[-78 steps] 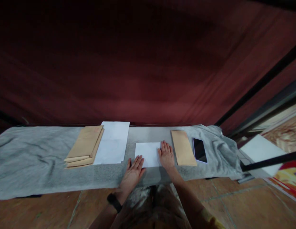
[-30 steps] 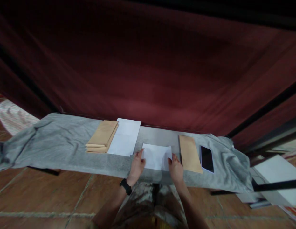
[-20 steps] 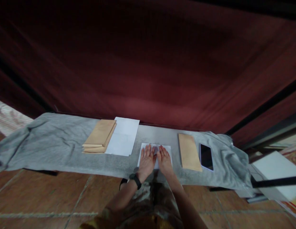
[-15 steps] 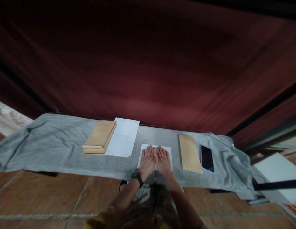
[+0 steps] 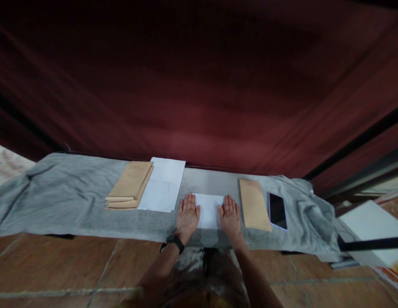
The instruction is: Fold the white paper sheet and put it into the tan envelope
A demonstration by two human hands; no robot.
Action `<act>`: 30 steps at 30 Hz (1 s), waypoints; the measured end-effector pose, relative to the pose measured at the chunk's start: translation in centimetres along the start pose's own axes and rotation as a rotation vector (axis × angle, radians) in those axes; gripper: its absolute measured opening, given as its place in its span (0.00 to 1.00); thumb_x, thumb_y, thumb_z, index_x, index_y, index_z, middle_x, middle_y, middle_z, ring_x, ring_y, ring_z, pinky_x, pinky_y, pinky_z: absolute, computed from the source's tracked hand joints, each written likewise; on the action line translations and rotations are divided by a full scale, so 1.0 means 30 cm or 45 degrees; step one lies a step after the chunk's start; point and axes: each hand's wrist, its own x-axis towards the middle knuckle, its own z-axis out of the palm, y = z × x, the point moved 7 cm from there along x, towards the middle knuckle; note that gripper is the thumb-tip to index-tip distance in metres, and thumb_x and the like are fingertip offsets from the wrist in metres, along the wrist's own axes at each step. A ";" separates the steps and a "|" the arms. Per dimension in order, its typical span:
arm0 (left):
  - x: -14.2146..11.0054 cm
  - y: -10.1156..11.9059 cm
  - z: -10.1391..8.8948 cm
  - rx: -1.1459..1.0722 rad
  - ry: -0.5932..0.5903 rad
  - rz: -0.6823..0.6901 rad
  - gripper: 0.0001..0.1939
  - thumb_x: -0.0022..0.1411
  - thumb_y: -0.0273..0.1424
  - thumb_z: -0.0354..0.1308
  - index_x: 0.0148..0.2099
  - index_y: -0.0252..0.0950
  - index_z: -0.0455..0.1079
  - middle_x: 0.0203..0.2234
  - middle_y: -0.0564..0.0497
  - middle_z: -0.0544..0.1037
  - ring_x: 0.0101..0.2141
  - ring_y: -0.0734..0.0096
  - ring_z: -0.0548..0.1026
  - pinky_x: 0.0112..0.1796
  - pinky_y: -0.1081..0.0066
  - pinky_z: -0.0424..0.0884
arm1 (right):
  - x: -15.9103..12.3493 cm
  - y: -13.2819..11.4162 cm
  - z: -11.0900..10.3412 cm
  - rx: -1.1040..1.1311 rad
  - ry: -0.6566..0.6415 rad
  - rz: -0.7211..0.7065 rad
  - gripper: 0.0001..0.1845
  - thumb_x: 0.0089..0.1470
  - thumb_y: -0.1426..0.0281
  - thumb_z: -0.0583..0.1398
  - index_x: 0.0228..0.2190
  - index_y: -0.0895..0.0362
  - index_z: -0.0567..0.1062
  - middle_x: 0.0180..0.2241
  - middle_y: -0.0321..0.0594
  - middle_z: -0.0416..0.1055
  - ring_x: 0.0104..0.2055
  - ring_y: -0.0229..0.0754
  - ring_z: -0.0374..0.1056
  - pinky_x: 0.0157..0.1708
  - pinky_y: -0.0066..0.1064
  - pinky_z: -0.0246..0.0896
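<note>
The folded paper (image 5: 210, 211) lies flat on the grey cloth (image 5: 73, 192) and serves as the reference for all positions below. The left hand (image 5: 188, 217) rests palm down on its left edge, the right hand (image 5: 230, 217) palm down on its right edge. Both hands are flattened, with fingers extended and lying nearly side by side; each thumb is set apart and points inward over the paper. Neither hand pinches anything. A black watch (image 5: 175, 243) is worn on the left wrist.

Just right of the folded paper lies a single brown envelope (image 5: 255, 205), flat; its contents cannot be determined from this view. Farther right, beyond that envelope, is a phone (image 5: 278, 211), dark screen up, in a pale purple case.

Left of the folded paper, near it, are large white sheets (image 5: 163, 186), slightly misaligned. Farther left, bordering those sheets, is a stack of brown envelopes (image 5: 128, 182), edges offset; whether they hold anything cannot be determined. Beyond the folded paper, behind the cloth, hangs a dark red curtain (image 5: 199, 141).
</note>
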 end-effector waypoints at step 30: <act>0.003 0.261 0.020 -0.172 -0.026 0.289 0.30 0.74 0.36 0.39 0.72 0.27 0.55 0.70 0.39 0.60 0.70 0.59 0.55 0.68 0.55 0.53 | -0.102 -0.018 -0.024 -0.052 -0.040 -0.048 0.31 0.71 0.64 0.46 0.68 0.67 0.58 0.67 0.59 0.58 0.69 0.54 0.56 0.66 0.49 0.50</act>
